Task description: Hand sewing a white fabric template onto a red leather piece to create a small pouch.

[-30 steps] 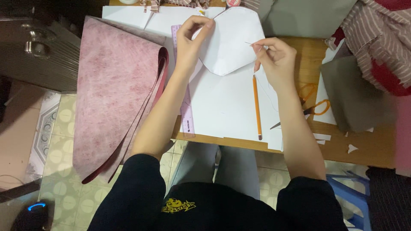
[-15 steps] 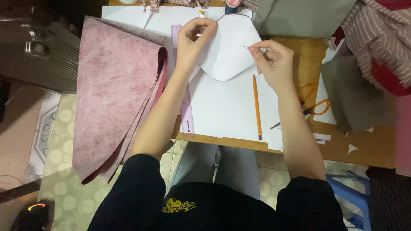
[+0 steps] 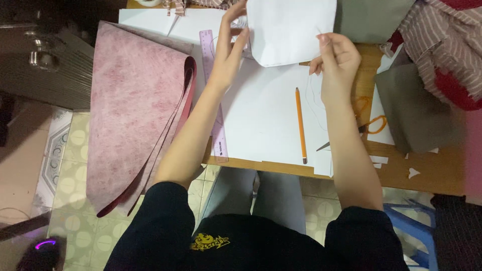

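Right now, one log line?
left hand: touching white paper cutout | right hand: pinching its edge | orange pencil: on table

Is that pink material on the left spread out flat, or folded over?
Folded over. The pink material shows doubled layers, with a darker red inner edge curling at its right side, and it hangs off the table edge toward the floor.

My left hand point(image 3: 233, 42) and right hand point(image 3: 335, 55) lift a white cut paper piece point(image 3: 291, 30) above the counter point(image 3: 427, 173). Below lie a white sheet point(image 3: 266, 115), an orange pencil point(image 3: 300, 125), a clear purple ruler point(image 3: 216, 120), orange-handled scissors point(image 3: 369, 125) and pink fabric point(image 3: 135, 105).
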